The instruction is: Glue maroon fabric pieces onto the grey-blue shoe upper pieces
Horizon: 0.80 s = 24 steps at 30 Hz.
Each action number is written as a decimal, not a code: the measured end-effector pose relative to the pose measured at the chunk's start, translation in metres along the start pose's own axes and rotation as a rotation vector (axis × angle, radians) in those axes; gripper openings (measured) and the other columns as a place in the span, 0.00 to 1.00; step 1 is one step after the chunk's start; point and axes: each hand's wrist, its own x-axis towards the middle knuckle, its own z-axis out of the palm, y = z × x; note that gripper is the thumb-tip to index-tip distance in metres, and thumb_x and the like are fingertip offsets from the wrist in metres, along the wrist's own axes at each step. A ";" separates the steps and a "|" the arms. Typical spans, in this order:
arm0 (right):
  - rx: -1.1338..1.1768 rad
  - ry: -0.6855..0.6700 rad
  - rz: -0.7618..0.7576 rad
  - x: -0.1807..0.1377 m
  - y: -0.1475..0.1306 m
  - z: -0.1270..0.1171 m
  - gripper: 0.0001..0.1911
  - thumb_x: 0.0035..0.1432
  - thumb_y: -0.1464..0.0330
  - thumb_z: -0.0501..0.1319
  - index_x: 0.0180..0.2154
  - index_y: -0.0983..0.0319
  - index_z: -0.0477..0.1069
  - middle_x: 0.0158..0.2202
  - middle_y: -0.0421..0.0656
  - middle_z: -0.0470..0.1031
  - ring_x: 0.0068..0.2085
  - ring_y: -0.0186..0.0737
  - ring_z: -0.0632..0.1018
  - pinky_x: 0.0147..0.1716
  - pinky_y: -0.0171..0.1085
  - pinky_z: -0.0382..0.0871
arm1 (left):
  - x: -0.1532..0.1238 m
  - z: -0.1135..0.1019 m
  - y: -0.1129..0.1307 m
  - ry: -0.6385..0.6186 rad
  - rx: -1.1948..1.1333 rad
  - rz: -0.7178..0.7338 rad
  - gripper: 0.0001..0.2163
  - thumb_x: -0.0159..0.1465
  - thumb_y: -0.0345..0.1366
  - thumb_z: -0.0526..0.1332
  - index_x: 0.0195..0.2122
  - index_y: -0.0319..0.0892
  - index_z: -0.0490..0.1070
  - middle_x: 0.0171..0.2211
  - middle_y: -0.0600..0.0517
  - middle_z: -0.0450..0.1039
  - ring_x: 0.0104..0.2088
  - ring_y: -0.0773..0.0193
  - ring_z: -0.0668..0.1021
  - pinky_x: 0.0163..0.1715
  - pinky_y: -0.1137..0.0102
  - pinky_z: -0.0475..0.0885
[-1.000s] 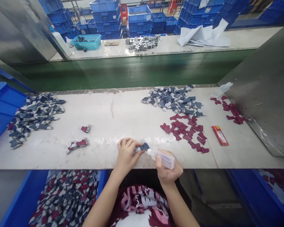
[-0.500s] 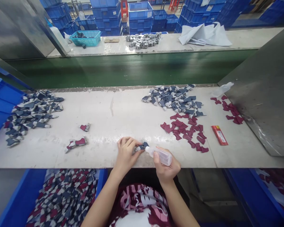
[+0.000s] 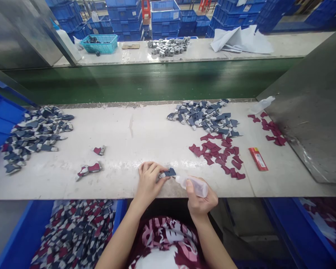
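Note:
Near the table's front edge, my left hand (image 3: 150, 180) is closed on a small dark blue and grey plastic part (image 3: 169, 172), held low over the white tabletop. In my right hand (image 3: 202, 201) is a translucent squeeze bottle (image 3: 194, 186), tilted with its thin nozzle pointing left, just beside the part. To the right lie loose maroon pieces (image 3: 212, 147), and behind them a heap of blue and grey parts (image 3: 203, 116). Two groups of parts with maroon faces, one single part (image 3: 99, 150) and a joined-looking pair (image 3: 89, 169), rest left of my hands.
Another heap of blue and grey parts (image 3: 36, 130) lies at the left, by a blue crate (image 3: 2, 116). A red packet (image 3: 258, 159) and a second translucent bottle (image 3: 261, 105) are on the right, near a metal panel (image 3: 310, 112). Below the table stands a full blue bin (image 3: 25, 235).
My right hand has drawn the bottle slightly right, so its nozzle stands a little off the part. The left hand keeps its hold, with more of the part's blue face showing.

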 end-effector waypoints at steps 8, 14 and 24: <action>-0.021 0.058 -0.045 0.001 0.005 -0.007 0.04 0.59 0.67 0.66 0.32 0.60 0.75 0.22 0.39 0.75 0.21 0.38 0.76 0.21 0.35 0.70 | 0.001 -0.002 0.000 -0.014 0.005 0.011 0.04 0.64 0.34 0.66 0.41 0.48 0.75 0.39 0.53 0.80 0.47 0.53 0.73 0.55 0.53 0.58; -0.052 0.081 -0.102 0.001 0.006 -0.009 0.02 0.58 0.69 0.66 0.34 0.60 0.75 0.24 0.40 0.76 0.22 0.38 0.76 0.22 0.36 0.71 | 0.000 -0.002 0.000 -0.011 0.005 0.017 0.05 0.64 0.34 0.68 0.40 0.47 0.75 0.39 0.53 0.80 0.47 0.53 0.73 0.55 0.53 0.58; 0.186 0.057 0.247 0.008 0.004 -0.003 0.11 0.56 0.62 0.67 0.38 0.61 0.73 0.29 0.42 0.79 0.27 0.40 0.80 0.26 0.35 0.75 | 0.001 0.001 -0.010 0.064 0.094 0.119 0.04 0.65 0.37 0.66 0.40 0.47 0.76 0.39 0.52 0.81 0.45 0.52 0.75 0.51 0.57 0.58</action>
